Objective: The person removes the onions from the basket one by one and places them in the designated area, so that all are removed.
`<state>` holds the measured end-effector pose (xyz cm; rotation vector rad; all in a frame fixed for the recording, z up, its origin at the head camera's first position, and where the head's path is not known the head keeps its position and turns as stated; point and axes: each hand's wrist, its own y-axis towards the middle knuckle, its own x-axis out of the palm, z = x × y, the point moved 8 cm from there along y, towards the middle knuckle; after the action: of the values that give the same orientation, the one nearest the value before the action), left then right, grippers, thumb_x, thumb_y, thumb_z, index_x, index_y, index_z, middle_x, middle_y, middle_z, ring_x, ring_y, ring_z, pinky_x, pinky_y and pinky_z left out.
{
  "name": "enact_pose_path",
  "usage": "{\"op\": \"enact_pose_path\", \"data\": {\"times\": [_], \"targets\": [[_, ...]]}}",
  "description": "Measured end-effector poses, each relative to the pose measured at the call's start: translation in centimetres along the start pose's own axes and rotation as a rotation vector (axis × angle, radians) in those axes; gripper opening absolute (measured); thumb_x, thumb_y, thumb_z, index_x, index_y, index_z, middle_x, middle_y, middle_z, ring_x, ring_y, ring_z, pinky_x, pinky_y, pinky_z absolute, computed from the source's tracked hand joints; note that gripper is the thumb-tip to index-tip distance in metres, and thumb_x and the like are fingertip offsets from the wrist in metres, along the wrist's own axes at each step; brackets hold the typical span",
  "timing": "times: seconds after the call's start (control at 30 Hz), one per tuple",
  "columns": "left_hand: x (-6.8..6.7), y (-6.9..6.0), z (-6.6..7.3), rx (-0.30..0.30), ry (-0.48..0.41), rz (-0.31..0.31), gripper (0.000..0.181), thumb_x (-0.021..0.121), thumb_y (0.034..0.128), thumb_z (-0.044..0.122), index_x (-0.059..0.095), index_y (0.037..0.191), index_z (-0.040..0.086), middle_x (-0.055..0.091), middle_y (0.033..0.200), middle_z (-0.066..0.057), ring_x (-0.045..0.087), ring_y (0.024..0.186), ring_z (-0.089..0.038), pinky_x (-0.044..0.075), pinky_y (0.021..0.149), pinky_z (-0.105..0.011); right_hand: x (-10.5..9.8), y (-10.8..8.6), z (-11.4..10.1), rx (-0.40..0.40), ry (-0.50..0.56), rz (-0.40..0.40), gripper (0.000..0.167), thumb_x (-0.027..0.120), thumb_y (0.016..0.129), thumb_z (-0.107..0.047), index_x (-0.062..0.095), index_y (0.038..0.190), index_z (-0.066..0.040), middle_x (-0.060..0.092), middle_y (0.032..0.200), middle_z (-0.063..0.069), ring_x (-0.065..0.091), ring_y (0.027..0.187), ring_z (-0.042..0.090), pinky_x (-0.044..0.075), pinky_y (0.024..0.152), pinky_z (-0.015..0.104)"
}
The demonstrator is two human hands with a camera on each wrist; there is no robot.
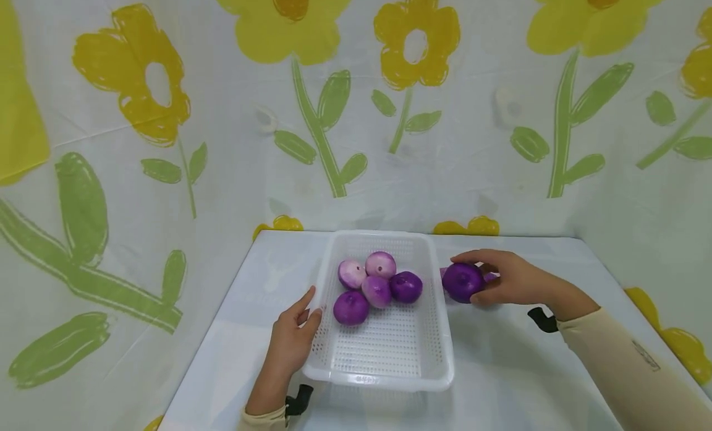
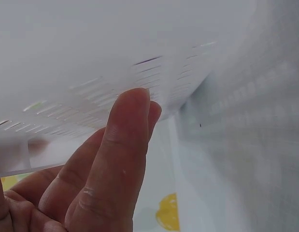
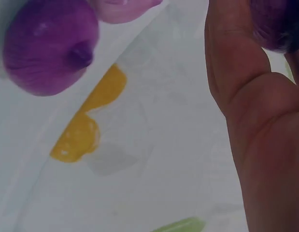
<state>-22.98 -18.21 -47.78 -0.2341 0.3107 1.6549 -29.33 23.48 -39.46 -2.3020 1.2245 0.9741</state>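
Observation:
A white plastic basket point(image 1: 389, 357) with slotted sides holds several purple onions point(image 1: 351, 308), grouped toward its far half; two show pale ends. My left hand point(image 1: 289, 338) is at the basket's left rim, thumb at the rim and fingers along the outer wall, as the left wrist view also shows. Just right of the basket, my right hand point(image 1: 514, 279) grips a dark purple onion point(image 1: 463, 282) between thumb and fingers. More pinkish-purple shows around that onion, mostly hidden. In the right wrist view, another purple onion point(image 3: 48, 48) and a pink one point(image 3: 125, 9) appear; their place is unclear.
The basket stands on a white table point(image 1: 528, 369). A white cloth point(image 1: 473, 146) printed with yellow flowers and green leaves hangs behind and at both sides of the table. Black straps or mounts point(image 1: 542, 320) are on both wrists.

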Motion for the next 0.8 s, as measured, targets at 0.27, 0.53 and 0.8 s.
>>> {"op": "enact_pose_path", "data": {"times": [0.27,0.53,0.8], "targets": [[0.1,0.0,-0.1,-0.004,-0.014,-0.005,0.055,0.066,0.1058,0.020,0.050,0.159,0.019,0.059,0.147,-0.024,0.067,0.120,-0.036,0.063,0.081,-0.046,-1.5,-3.1,3.5,0.080,0.077,0.163,0.078,0.092,0.085,-0.031,0.055,0.154,-0.026,0.059,0.146,0.011,0.066,0.123,0.037,0.060,0.089,0.033],[0.2,0.1,0.1,-0.003,0.011,-0.007,0.055,0.066,0.1060,0.021,0.050,0.159,0.020,0.059,0.146,-0.023,0.066,0.122,-0.036,0.062,0.082,-0.046,-1.8,-6.1,7.1,0.181,0.107,0.303,0.082,0.090,0.086,-0.036,0.051,0.158,-0.028,0.053,0.153,0.011,0.064,0.125,0.040,0.057,0.087,0.025],[0.1,0.0,-0.1,-0.012,0.005,-0.005,0.055,0.066,0.1057,0.020,0.051,0.158,0.022,0.058,0.147,-0.024,0.065,0.123,-0.036,0.062,0.082,-0.045,-1.2,-8.0,9.7,0.285,0.256,0.440,0.085,0.086,0.091,-0.035,0.042,0.164,-0.029,0.053,0.147,0.016,0.063,0.117,0.008,0.057,0.087,0.023]]}}
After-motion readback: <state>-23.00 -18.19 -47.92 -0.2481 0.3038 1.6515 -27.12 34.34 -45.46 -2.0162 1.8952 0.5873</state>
